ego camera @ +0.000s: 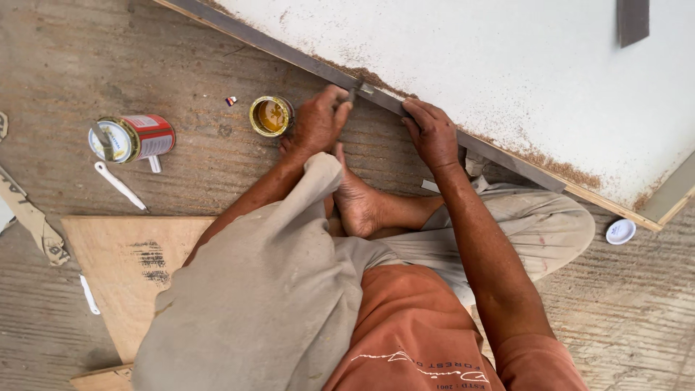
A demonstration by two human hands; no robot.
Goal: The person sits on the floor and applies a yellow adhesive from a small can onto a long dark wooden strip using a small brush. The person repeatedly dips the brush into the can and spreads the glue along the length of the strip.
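Head camera looks straight down on a seated person whose two bare hands work at the edge of one large white board (pixel 521 80) lying on the concrete floor (pixel 87 65). One dark edge strip (pixel 507 156) runs along that board's near edge, from about eleven o'clock down to four o'clock. The left hand (pixel 318 123), just above the centre of the frame, has its fingers curled tight, pinching a small metal tool (pixel 360 90) whose tip meets the strip; what kind of tool it is cannot be told. The right hand (pixel 433 134), at about one o'clock from centre, lies flat with fingers stretched and pressed down on the strip, gripping nothing. Brown sawdust lies scattered along the board's edge.

Two tins show. One small open tin (pixel 271 116) stands just left of the left hand and holds a yellow-brown glue-like liquid. One red-and-white can (pixel 134 137) lies on its side at ten o'clock, a stick across its mouth; its contents cannot be seen. One white spatula (pixel 119 186) lies just below that can. One white cap (pixel 620 232) rests on the floor at three o'clock, under the board's corner. One plywood piece (pixel 127 268) lies at eight o'clock, beside the person's bent knee. One bare foot (pixel 358 206) sits between the forearms.
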